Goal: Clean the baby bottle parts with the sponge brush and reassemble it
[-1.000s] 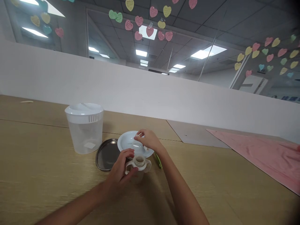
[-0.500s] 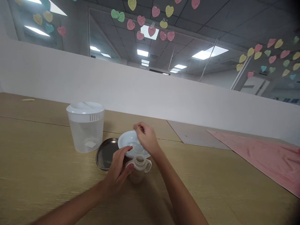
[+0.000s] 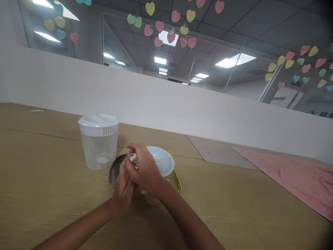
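My right hand [image 3: 144,170] is closed on a small white piece [image 3: 133,158], mostly hidden by its fingers; the exact kind cannot be made out. Fingertips of my left hand [image 3: 124,185] press against the same piece from below, so the two hands touch. A clear plastic jar [image 3: 151,200] stands on the table just below my right wrist, largely covered by it. Behind the hands lies a dark metal tray [image 3: 113,173], partly hidden. Beyond my right hand sits a white dish [image 3: 165,160], with a green and yellow utensil [image 3: 177,178] along its right side.
A translucent bucket with a white lid [image 3: 99,142] stands to the left of the tray. A pink sheet [image 3: 291,173] and a grey panel [image 3: 218,152] lie to the right on the wooden table [image 3: 52,194]. A low white wall [image 3: 145,100] runs along the back.
My right hand has come left from over the dish to meet my left hand. My left hand has left the jar. The white piece and the green utensil now show.
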The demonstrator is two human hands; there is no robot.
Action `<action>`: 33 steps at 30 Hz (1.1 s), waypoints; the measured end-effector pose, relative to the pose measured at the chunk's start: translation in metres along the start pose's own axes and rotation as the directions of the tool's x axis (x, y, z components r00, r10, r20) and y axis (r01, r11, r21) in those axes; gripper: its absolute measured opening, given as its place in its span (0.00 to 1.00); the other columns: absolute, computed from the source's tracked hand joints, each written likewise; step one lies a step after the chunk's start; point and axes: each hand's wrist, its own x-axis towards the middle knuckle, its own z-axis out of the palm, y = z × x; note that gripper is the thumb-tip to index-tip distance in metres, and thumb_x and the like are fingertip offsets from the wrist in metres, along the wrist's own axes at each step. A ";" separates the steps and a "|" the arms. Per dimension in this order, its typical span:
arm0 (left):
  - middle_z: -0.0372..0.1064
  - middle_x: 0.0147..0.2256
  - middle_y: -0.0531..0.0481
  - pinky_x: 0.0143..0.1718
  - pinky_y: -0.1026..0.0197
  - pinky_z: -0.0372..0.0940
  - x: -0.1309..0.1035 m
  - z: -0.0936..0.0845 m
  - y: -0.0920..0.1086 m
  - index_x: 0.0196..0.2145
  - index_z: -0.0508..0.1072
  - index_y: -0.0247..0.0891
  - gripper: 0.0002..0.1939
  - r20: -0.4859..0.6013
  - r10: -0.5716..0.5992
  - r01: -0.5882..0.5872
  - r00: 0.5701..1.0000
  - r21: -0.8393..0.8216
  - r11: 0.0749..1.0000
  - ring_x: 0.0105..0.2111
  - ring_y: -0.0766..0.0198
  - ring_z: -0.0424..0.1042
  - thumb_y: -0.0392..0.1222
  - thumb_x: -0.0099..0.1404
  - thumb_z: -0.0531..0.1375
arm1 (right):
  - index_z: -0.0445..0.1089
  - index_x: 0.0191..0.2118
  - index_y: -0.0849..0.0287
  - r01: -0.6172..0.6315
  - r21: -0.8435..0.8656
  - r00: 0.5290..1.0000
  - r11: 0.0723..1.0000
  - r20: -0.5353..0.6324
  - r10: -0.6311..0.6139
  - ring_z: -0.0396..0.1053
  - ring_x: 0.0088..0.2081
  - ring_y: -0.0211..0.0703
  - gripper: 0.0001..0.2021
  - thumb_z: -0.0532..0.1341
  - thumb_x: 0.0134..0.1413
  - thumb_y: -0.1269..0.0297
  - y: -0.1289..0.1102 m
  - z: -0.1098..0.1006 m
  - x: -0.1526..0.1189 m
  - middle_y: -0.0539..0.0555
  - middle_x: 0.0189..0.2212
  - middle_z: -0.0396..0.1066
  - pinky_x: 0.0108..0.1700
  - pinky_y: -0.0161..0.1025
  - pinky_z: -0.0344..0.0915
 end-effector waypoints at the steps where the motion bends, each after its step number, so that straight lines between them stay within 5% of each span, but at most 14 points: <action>1: 0.61 0.48 0.42 0.43 0.57 0.64 0.001 0.001 0.002 0.55 0.53 0.40 0.24 0.000 -0.010 0.010 1.000 -0.023 1.000 0.47 0.56 0.64 0.50 0.65 0.49 | 0.59 0.49 0.58 -0.078 0.031 0.997 0.996 -0.018 0.079 0.63 0.40 0.42 0.17 0.53 0.52 0.66 0.001 0.000 0.000 0.54 0.39 0.65 0.41 0.39 0.61; 10: 0.60 0.52 0.40 0.47 0.56 0.61 0.006 0.000 0.018 0.57 0.50 0.37 0.25 -0.002 -0.042 0.042 0.999 0.023 0.999 0.51 0.55 0.62 0.50 0.66 0.46 | 0.64 0.42 0.52 -0.380 0.086 0.924 0.921 0.004 0.381 0.63 0.31 0.37 0.16 0.60 0.46 0.55 -0.001 -0.010 0.004 0.47 0.30 0.64 0.31 0.34 0.57; 14: 0.59 0.53 0.40 0.48 0.56 0.61 0.006 -0.001 0.020 0.58 0.48 0.37 0.25 0.097 -0.065 0.060 0.993 0.059 0.996 0.52 0.56 0.62 0.47 0.66 0.47 | 0.66 0.36 0.55 -0.405 0.028 0.914 0.914 -0.003 0.405 0.63 0.31 0.36 0.17 0.61 0.44 0.49 0.006 -0.009 0.004 0.47 0.30 0.64 0.30 0.33 0.57; 21: 0.69 0.44 0.43 0.38 0.56 0.65 0.013 -0.001 0.018 0.55 0.53 0.37 0.27 0.202 -0.190 0.143 0.961 0.226 0.964 0.41 0.55 0.70 0.50 0.61 0.53 | 0.71 0.34 0.59 -0.250 -0.433 0.927 0.866 0.151 0.343 0.68 0.33 0.41 0.20 0.48 0.58 0.50 0.015 0.000 0.003 0.56 0.34 0.69 0.34 0.37 0.59; 25: 0.67 0.45 0.43 0.41 0.56 0.64 0.012 -0.003 0.007 0.53 0.55 0.37 0.22 0.191 -0.103 0.061 0.976 0.214 0.975 0.43 0.56 0.69 0.49 0.63 0.50 | 0.72 0.32 0.60 -0.194 -0.615 0.906 0.764 0.186 0.380 0.69 0.30 0.44 0.25 0.43 0.61 0.50 0.006 -0.003 0.004 0.57 0.28 0.71 0.30 0.37 0.60; 30: 0.67 0.44 0.42 0.42 0.54 0.63 0.004 -0.005 -0.004 0.54 0.51 0.36 0.23 0.163 -0.045 0.008 0.986 0.219 0.976 0.43 0.55 0.68 0.47 0.64 0.49 | 0.66 0.45 0.59 0.208 -0.663 0.853 0.719 0.482 0.198 0.69 0.28 0.43 0.14 0.46 0.61 0.69 -0.003 -0.017 0.006 0.54 0.28 0.72 0.25 0.35 0.57; 33: 0.67 0.45 0.42 0.43 0.54 0.63 0.001 -0.004 -0.002 0.55 0.51 0.36 0.24 0.167 -0.037 0.001 0.985 0.209 0.978 0.44 0.56 0.68 0.46 0.64 0.50 | 0.63 0.47 0.63 0.311 -0.632 0.809 0.710 0.568 0.151 0.69 0.28 0.43 0.13 0.48 0.58 0.74 0.003 -0.024 0.008 0.55 0.29 0.72 0.24 0.36 0.54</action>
